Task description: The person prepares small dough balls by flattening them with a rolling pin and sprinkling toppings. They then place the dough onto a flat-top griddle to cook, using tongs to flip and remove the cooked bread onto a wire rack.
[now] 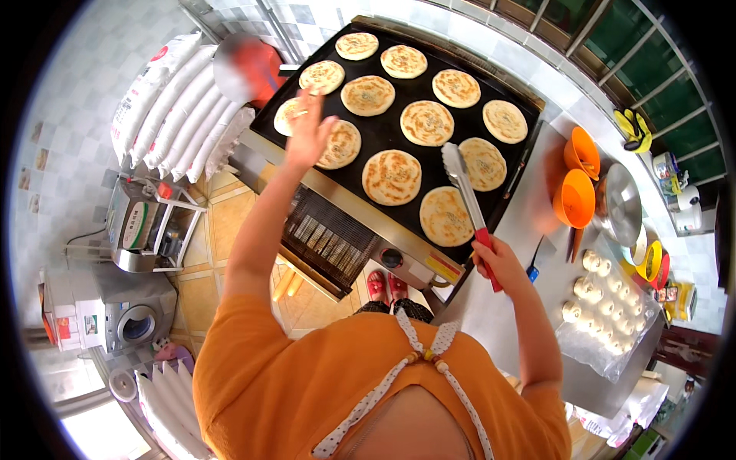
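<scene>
Several round browned flatbreads (392,177) lie on a large black griddle (376,115) in front of me. My left hand (310,130) reaches over the griddle's left side with its fingers stretched out. It partly covers one pale flatbread (285,117) and the edge of a browner flatbread (343,146); whether it touches either, I cannot tell. My right hand (497,262) is wrapped round the red handle of metal tongs (465,188). The tongs point away from me, their scalloped heads close together above the near right flatbreads, with nothing visible gripped between them.
A steel counter (491,314) adjoins the griddle on the right, holding orange bowls (573,198), a steel basin (618,201), a blue-handled tool (533,272) and dough pieces (606,307) on plastic. White sacks (172,111) are stacked at left. An open grill drawer (326,238) juts toward me.
</scene>
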Motion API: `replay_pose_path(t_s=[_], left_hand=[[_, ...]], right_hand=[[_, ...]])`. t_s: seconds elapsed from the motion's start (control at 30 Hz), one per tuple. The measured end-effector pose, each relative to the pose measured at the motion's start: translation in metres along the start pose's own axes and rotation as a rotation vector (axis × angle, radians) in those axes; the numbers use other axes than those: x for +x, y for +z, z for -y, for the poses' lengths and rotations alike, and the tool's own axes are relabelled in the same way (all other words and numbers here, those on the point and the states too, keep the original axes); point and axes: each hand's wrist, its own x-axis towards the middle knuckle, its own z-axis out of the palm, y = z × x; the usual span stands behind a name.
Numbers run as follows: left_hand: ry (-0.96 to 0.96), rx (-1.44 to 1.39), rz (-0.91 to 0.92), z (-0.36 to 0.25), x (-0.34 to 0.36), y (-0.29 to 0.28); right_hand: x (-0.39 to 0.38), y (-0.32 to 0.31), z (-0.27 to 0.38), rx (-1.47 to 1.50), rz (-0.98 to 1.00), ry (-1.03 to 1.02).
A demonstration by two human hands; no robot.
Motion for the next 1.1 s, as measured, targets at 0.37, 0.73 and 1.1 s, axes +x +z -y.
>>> replay_pose_path(t_s=[0.37, 0.73, 1.1], left_hand=[[-0.893, 0.279, 0.555, 0.002, -0.325, -0.112], [-0.646, 0.134, 0.595, 0.026, -0.36, -0.071], [-0.295, 0.293, 0.564, 0.018, -0.304, -0.049]], right_hand=[[0.088, 0.001, 0.002, 0.388, 0.236, 0.045], [0.003, 0.04, -0.003, -1.162, -0.604, -0.652], [-0.166, 0.127, -0.056, -1.807, -0.892, -0.923]])
